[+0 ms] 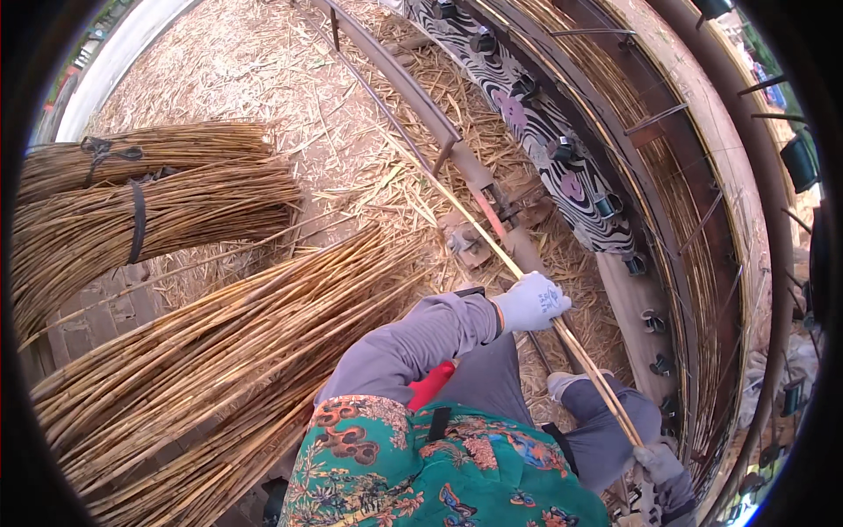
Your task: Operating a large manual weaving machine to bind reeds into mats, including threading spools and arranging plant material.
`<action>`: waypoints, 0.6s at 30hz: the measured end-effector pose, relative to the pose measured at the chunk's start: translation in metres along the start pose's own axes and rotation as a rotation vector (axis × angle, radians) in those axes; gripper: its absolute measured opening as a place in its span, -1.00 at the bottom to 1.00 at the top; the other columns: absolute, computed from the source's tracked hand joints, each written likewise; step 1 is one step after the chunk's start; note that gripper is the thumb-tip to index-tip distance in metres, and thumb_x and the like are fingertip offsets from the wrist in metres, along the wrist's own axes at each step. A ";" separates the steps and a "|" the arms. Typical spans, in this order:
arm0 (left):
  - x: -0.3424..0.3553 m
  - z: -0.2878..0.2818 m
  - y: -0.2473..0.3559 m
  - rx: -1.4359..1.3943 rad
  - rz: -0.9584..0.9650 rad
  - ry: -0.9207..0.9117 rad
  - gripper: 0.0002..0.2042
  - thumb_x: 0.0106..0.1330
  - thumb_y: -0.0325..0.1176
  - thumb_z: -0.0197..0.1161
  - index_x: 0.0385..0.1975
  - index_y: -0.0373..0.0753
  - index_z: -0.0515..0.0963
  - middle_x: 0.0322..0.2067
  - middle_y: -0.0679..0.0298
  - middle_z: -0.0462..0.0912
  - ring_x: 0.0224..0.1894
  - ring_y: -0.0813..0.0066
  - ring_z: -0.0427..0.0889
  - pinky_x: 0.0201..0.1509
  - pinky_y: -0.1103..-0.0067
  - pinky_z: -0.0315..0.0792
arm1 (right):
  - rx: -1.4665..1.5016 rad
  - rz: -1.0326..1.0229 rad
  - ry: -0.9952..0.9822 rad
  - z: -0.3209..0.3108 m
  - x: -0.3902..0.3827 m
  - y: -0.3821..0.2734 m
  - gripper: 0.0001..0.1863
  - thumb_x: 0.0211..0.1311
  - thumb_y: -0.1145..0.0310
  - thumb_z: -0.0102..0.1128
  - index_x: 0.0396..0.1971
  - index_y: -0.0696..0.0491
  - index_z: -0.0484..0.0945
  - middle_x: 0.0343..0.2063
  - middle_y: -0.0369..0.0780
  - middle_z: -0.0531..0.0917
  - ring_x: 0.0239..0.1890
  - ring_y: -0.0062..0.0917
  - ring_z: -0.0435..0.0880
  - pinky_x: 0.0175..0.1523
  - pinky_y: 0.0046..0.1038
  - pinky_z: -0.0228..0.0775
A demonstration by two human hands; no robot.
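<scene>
Two or so long pale reeds (486, 235) run diagonally from the upper middle to the lower right. My left hand (537, 303), in a white glove with a grey sleeve, is closed round them near the centre right. My right hand (652, 459), also gloved, grips their lower end at the bottom right, near my bent knee. A loose spread of cane stalks (193, 369) lies to the left of my arm. The reeds cross over a metal rail (413, 105) with a red-painted section.
Two tied reed bundles (176, 211) lie at upper left. Chopped straw (211, 70) covers the ground. On the right run a long curved metal frame (753, 228) holding reeds, a zebra-patterned padded strip (527, 132) and several dark clamps (562, 151).
</scene>
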State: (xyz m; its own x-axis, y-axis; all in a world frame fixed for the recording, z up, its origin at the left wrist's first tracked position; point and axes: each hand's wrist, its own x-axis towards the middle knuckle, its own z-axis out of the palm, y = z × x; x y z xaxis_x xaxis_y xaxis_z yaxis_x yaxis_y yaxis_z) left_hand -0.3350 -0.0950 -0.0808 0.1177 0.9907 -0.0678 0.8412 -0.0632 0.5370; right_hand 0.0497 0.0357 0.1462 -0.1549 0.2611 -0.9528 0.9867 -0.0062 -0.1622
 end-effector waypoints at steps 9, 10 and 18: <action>-0.048 -0.114 -0.037 0.069 -0.030 0.156 -0.85 -0.01 -0.31 0.29 -0.44 -0.10 0.51 -0.57 0.29 0.59 -0.42 0.29 0.69 -0.43 0.34 0.47 | -0.113 -0.412 0.109 0.051 0.019 -0.159 -0.51 0.42 0.00 -0.03 -0.26 0.20 0.56 -0.68 -0.27 0.53 -0.55 -0.63 0.59 -0.44 -0.58 0.37; -0.050 -0.126 -0.041 0.073 -0.046 0.245 -0.86 -0.02 -0.31 0.30 -0.46 -0.10 0.53 -0.56 0.29 0.61 -0.43 0.28 0.69 -0.41 0.35 0.47 | -0.089 -0.351 0.089 0.048 0.022 -0.175 -0.52 0.42 0.00 -0.03 -0.27 0.20 0.56 -0.68 -0.27 0.53 -0.56 -0.63 0.57 -0.46 -0.58 0.36; -0.064 -0.179 -0.095 0.081 -0.079 0.236 -0.92 -0.01 -0.34 0.26 -0.53 -0.11 0.51 -0.61 0.29 0.59 -0.46 0.26 0.67 -0.44 0.34 0.45 | -0.145 -0.583 0.102 0.056 0.050 -0.287 -0.54 0.43 0.06 -0.03 -0.38 0.21 0.52 -0.67 -0.29 0.49 -0.62 -0.68 0.45 -0.50 -0.60 0.29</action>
State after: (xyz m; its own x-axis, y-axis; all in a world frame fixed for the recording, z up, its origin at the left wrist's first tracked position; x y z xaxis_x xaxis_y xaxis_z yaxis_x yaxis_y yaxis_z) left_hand -0.5169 -0.1312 0.0233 -0.0686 0.9929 0.0968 0.8836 0.0154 0.4680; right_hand -0.2435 -0.0036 0.1304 -0.6735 0.2733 -0.6868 0.7382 0.2957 -0.6063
